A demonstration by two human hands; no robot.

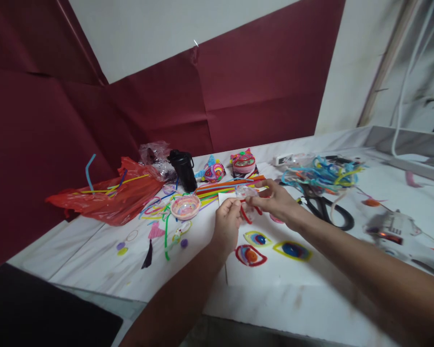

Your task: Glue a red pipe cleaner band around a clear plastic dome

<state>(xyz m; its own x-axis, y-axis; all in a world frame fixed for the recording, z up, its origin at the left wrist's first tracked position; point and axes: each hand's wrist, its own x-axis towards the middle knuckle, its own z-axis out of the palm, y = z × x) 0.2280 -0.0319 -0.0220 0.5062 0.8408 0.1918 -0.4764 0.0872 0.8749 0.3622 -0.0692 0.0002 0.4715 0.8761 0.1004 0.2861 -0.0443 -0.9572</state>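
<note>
My left hand is closed, its thumb and forefinger pinching a bent red pipe cleaner. From the other side my right hand reaches in with curled fingers, its thumb at the same pipe cleaner; its exact grip is partly hidden. Clear plastic shows behind the fingertips. Below the hands, on a white sheet, lie three eye shapes: a red-rimmed one with an orange middle, a pale yellow one and a larger yellow-rimmed one with blue inside.
Left are a red plastic bag, a black bottle and a pink bowl. Loose pipe cleaners and two colourful pouches lie behind. Right are black-handled scissors, a blue pipe-cleaner pile and a glue gun.
</note>
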